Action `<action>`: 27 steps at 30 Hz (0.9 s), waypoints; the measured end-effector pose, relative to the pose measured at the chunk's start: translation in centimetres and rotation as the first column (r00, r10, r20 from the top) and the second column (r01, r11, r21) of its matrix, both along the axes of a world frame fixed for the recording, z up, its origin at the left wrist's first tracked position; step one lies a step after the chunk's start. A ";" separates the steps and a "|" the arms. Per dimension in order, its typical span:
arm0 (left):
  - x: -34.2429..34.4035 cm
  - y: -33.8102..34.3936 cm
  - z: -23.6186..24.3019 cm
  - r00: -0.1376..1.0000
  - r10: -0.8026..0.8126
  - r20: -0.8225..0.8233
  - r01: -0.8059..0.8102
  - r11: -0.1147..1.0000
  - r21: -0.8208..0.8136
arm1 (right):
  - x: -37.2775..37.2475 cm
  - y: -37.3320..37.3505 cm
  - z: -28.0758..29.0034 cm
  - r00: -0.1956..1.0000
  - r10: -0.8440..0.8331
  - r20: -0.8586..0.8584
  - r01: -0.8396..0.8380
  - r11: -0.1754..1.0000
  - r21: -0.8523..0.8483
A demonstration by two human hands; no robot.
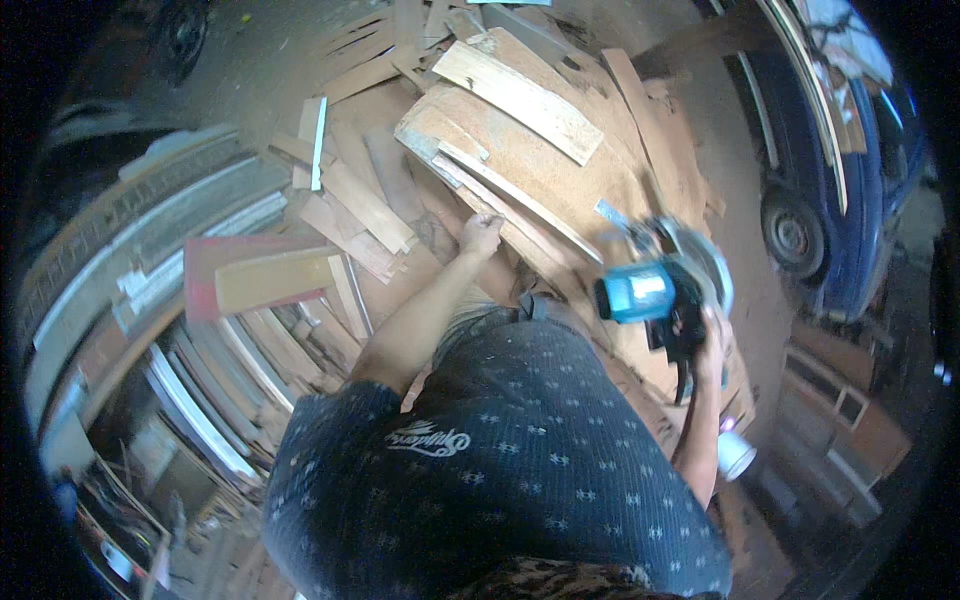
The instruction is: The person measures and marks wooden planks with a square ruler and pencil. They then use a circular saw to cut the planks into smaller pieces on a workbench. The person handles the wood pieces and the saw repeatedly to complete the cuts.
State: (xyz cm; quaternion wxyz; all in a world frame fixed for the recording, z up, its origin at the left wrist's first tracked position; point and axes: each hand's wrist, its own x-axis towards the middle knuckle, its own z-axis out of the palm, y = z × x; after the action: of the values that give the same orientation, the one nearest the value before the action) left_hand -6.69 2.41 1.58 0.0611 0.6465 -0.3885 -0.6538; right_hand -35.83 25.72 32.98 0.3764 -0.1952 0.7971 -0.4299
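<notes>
My right hand (712,345) is wrapped round the rear handle of a circular saw (640,292) with a teal motor housing and a round blade guard. The saw is over the right end of the worktop (625,215), slightly blurred. On the left, the fingers of my left hand (482,236) are closed on the near edge of a long wooden strip (530,245). A second, paler strip (525,200) lies alongside it, farther from me. Beyond both, a wide light board (520,100) rests flat on the worktop. The saw hides part of the worktop and where its blade meets anything.
Loose offcuts (365,205) are heaped left of the worktop. Nearer on the left, a yellowish panel (275,283) lies on a red one, beside stacked long boards (215,400). A white cylindrical container (735,455) stands at the right. A blue vehicle (840,230) is parked beyond.
</notes>
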 end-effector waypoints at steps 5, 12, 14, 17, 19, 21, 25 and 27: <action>-5.9 3.0 -5.1 0.907 -0.033 0.419 0.074 0.994 -0.081 | -8.1 7.6 -0.9 0.928 0.110 -0.355 -0.030 0.974 0.225; -9.2 3.6 -4.6 0.835 0.078 0.545 0.018 0.986 -0.169 | -15.1 16.5 -15.0 0.648 0.721 -0.246 -0.307 0.543 0.781; -8.6 4.2 -3.0 0.824 0.137 0.550 -0.017 0.976 -0.218 | -13.6 17.8 -18.7 0.646 0.760 -0.072 -0.315 0.351 0.882; -1.6 3.5 -2.4 0.794 0.240 0.558 0.017 0.910 -0.415 | -11.0 20.3 -25.1 0.694 0.715 -0.085 -0.358 0.445 0.821; 2.4 -0.1 -0.1 0.717 0.394 0.575 0.024 0.810 -0.586 | -10.1 19.7 -26.9 0.717 0.693 -0.071 -0.375 0.470 0.799; 7.9 -8.6 6.3 0.672 0.368 0.642 0.116 0.804 -0.583 | -9.9 20.8 -31.6 0.695 0.716 -0.074 -0.395 0.465 0.793; 5.5 -20.8 21.6 0.844 0.535 -0.029 -0.282 0.397 -0.874 | -10.2 20.0 -31.0 0.730 0.683 0.001 -0.379 0.404 0.833; 5.2 -22.1 24.3 0.881 0.455 -0.131 -0.342 0.422 -0.839 | -9.5 20.2 -30.8 0.727 0.686 -0.021 -0.325 0.371 0.870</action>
State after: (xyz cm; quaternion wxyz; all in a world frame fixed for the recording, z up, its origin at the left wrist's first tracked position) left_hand -1.51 -19.66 25.84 0.4956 0.6444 -0.4927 -0.3104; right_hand -45.33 45.96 2.18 0.3738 -0.3164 0.8530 0.1805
